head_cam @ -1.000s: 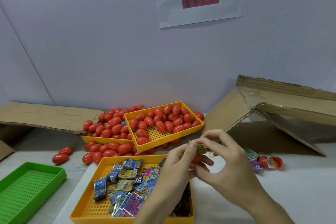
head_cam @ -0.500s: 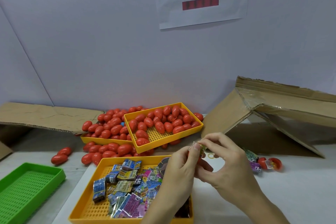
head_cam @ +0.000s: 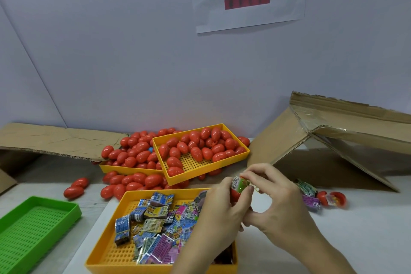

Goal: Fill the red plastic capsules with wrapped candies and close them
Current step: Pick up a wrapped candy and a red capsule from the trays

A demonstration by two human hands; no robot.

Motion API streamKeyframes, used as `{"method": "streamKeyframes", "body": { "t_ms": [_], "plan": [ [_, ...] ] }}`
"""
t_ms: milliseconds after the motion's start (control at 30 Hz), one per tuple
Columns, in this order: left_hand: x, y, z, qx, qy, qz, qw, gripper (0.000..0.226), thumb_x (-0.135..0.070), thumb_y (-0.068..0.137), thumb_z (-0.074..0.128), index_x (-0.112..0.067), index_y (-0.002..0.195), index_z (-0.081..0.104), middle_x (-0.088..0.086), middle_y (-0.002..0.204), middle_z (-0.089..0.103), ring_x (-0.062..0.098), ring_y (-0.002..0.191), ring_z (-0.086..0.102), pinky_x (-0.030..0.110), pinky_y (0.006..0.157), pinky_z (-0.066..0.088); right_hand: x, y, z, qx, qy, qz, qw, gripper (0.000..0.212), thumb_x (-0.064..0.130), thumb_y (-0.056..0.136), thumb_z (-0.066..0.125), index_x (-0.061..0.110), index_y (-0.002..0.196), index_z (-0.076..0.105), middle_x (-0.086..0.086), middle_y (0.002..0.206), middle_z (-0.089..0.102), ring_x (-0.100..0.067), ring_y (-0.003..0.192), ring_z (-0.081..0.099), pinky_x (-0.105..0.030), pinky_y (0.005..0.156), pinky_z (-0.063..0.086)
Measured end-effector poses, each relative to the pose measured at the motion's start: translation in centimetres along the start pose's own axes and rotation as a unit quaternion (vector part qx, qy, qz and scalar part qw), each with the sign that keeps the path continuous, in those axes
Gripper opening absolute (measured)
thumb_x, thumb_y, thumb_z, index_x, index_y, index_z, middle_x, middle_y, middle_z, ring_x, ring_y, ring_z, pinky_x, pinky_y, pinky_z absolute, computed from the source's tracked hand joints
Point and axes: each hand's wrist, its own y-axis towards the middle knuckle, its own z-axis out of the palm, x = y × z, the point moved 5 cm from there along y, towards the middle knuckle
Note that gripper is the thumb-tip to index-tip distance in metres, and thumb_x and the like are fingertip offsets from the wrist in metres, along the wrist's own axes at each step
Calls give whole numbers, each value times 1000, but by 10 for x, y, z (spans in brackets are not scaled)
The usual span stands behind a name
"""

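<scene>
- The tabletop [head_cam: 367, 236] carried everything, with a folded cardboard sheet [head_cam: 329, 140] propped at 2 o'clock and a flat cardboard piece [head_cam: 55, 140] at 10 o'clock.
- A green tray [head_cam: 33, 227] sat at 8 o'clock, apart from the rest.
- Your near yellow tray [head_cam: 106, 258] at 6 o'clock held a heap of wrapped candies [head_cam: 153, 222].
- Two far yellow trays [head_cam: 222, 169] at 12 o'clock, one resting tilted on the other, held closed red capsules [head_cam: 195, 151]; more lay loose around them on the tabletop.
- Your right hand [head_cam: 282, 207] pinched the top of a green wrapped candy [head_cam: 240, 184] between thumb and forefinger.
- Your left hand [head_cam: 220, 211] curled round a red capsule half [head_cam: 235, 193], its grip closed on it, with the candy sitting at the mouth of that half.
- At 3 o'clock an open capsule [head_cam: 333, 199] lay just beside two loose candies [head_cam: 309, 196].
</scene>
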Motion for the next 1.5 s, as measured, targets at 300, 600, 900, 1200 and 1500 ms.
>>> {"method": "streamKeyframes", "body": {
  "t_ms": [300, 600, 900, 1200, 1500],
  "plan": [
    [-3, 0, 3, 31, -93, -10, 995, 19, -39, 97, 55, -23, 101, 65, 3, 79, 73, 11, 63, 67, 23, 53, 52, 3, 3, -6, -19, 6, -12, 1000, 51, 32, 66, 78, 16, 113, 67, 29, 111, 49, 5, 107, 52, -3, 78, 47],
    [-5, 1, 12, -23, -289, -28, 957, 31, -39, 95, 51, -22, 102, 75, 13, 96, 74, 26, 81, 73, 28, 66, 57, -1, 3, -8, -51, -8, 6, 999, 44, 20, 70, 85, 15, 111, 69, 22, 107, 53, 7, 102, 54, 0, 74, 44],
    [3, 2, 18, -33, -332, -56, 941, 34, -36, 97, 49, -16, 102, 75, 16, 94, 74, 31, 82, 73, 29, 67, 59, -3, 2, -6, -41, 38, 0, 998, 41, 20, 72, 81, 20, 110, 66, 23, 109, 53, 5, 102, 56, -1, 71, 47],
    [2, -1, 5, -121, -26, 35, 992, 9, -30, 94, 64, -28, 101, 71, -9, 83, 72, 16, 82, 70, 34, 72, 59, -12, -1, -2, -26, -73, 23, 997, 48, 37, 73, 82, 17, 114, 68, 13, 109, 60, -7, 96, 60, -17, 79, 55],
    [-3, -3, 9, -129, -78, -7, 989, 19, -45, 87, 55, -32, 92, 69, -16, 81, 73, 8, 74, 74, 23, 65, 58, -9, -2, 1, -27, -100, 17, 994, 48, 33, 73, 82, 10, 113, 69, 5, 107, 63, -10, 93, 60, -15, 79, 52]
  ]
}}
